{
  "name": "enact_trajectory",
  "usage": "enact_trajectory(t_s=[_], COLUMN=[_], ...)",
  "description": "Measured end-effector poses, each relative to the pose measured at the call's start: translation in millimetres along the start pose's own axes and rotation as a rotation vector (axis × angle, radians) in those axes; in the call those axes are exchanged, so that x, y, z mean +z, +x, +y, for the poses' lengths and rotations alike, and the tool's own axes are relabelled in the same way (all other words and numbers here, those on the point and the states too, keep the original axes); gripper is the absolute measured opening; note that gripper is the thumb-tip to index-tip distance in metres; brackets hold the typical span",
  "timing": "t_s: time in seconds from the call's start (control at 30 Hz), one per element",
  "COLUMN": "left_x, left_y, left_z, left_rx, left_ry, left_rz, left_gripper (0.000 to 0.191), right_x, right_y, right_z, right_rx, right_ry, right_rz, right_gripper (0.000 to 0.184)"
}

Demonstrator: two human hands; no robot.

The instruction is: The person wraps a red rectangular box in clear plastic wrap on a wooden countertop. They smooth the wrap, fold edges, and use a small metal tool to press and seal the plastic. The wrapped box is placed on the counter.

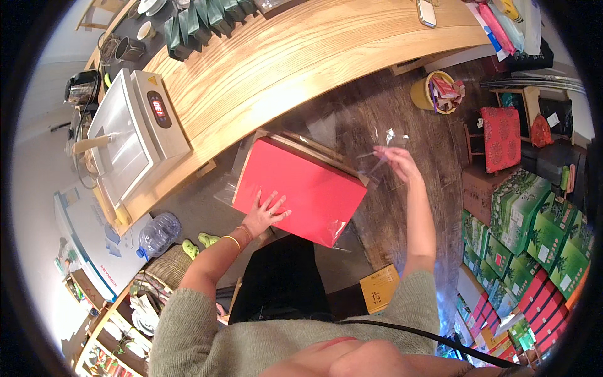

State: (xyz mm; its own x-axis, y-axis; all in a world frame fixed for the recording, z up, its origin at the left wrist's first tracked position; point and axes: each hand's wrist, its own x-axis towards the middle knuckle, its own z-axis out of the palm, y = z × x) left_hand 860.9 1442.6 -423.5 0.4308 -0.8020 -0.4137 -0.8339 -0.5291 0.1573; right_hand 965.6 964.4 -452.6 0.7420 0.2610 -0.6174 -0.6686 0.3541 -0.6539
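Note:
A large flat red box rests tilted before me, close to my lap, with a cardboard-coloured edge along its far side. My left hand lies on its red face near the lower left, palm down and fingers spread. Clear plastic film clings to the near right corner, and more film sticks out past the left side. Out to the right of the box, my right hand pinches a crumpled piece of clear plastic film above the wooden floor.
Beyond the box runs a wooden table bearing a vacuum sealing machine, green bags and a phone. A yellow bin with scraps stands on the floor. Stacked green cartons are at right; a large water bottle is at left.

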Motion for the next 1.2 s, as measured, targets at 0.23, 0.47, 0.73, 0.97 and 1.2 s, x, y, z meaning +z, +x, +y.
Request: enact_trajectory(t_s=[0.23,0.47,0.73,0.97,1.2], left_x=[-11,-6,-3,4,17], left_y=[-1,-4,-5,-8,-7], left_z=[-1,-1,-1,0,1], left_rx=[0.001,-0.002,-0.009,-0.017,-0.018], left_ry=[-0.026,0.019,-0.001,-0.086,0.087], left_rz=[-0.017,0.006,-0.008,0.022,0.101], left_gripper=[0.065,0.064,0.062,0.066,0.071], right_x=[46,83,174,228,253], right_y=[-54,-34,11,-6,-25], right_z=[-5,13,15,67,96], right_rx=[0.207,0.408,0.277,0.009,-0.023], right_ry=[-0.411,-0.371,-1.045,-1.639,-1.742], right_rz=[-0.464,-0.575,-0.132,0.412,0.515], right_gripper=[0.020,0.072,0.098,0.085,0.080])
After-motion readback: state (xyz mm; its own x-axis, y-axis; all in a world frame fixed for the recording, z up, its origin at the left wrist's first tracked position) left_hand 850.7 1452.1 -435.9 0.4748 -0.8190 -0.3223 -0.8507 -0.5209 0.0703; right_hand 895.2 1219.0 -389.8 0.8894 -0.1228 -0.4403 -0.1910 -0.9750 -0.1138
